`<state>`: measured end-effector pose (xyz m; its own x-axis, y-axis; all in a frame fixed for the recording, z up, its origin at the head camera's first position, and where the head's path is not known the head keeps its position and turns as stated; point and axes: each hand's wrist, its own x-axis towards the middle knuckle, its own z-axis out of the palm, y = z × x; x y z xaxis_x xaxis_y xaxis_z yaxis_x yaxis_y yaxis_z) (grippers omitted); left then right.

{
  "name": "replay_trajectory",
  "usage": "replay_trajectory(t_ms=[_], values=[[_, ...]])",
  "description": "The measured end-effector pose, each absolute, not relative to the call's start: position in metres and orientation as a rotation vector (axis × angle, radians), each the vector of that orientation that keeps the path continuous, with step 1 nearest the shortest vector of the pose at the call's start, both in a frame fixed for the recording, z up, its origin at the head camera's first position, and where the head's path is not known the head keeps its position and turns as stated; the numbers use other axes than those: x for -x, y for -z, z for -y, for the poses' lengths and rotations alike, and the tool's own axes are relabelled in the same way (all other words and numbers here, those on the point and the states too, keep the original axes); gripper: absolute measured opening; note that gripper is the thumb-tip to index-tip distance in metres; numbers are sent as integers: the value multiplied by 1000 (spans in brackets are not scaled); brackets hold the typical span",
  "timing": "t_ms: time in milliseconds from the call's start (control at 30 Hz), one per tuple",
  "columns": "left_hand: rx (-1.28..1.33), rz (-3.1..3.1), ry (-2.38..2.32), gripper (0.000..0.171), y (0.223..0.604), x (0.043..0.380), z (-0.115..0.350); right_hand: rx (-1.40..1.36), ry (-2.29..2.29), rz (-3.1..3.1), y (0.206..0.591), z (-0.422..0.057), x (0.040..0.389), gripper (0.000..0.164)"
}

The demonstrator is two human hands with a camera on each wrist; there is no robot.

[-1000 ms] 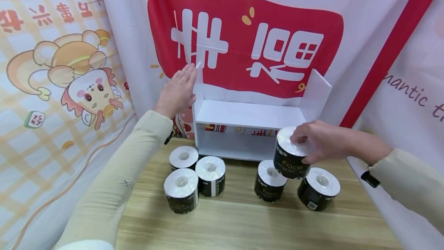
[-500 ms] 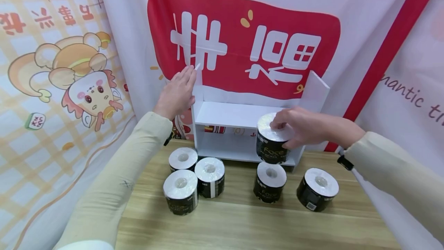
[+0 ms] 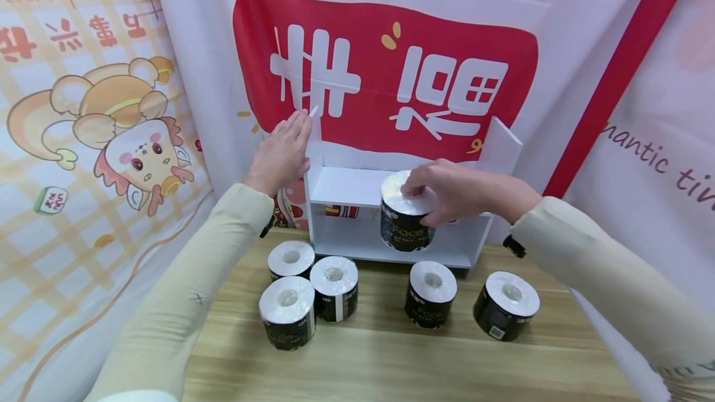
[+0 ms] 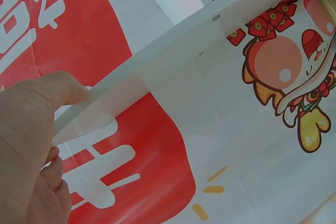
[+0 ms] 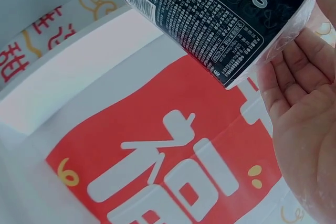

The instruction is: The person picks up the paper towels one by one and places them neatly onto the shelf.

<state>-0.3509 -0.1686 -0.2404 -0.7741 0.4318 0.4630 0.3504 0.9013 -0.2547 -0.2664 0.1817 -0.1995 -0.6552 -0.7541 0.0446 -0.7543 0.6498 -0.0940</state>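
Hands (image 3: 281, 152) (image 3: 452, 190) grip shelf (image 3: 346, 186), roll (image 3: 403, 228); only right wrist shows its barcode (image 5: 139, 3).

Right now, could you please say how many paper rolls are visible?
6: three rolls together on the table at left, two rolls apart at right, one roll in the right hand.

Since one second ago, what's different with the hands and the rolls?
The right hand carried its roll left, toward the middle of the shelf. Nothing new was grabbed or let go. The left hand still holds the shelf's left side, and the other five rolls stayed on the table.
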Motion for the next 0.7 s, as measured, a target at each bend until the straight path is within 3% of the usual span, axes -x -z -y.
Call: replay_trajectory(t_ms=[700], values=[[561, 2547, -205, 98, 240, 352, 169, -1279, -194, 2839, 190, -125, 297, 54]])
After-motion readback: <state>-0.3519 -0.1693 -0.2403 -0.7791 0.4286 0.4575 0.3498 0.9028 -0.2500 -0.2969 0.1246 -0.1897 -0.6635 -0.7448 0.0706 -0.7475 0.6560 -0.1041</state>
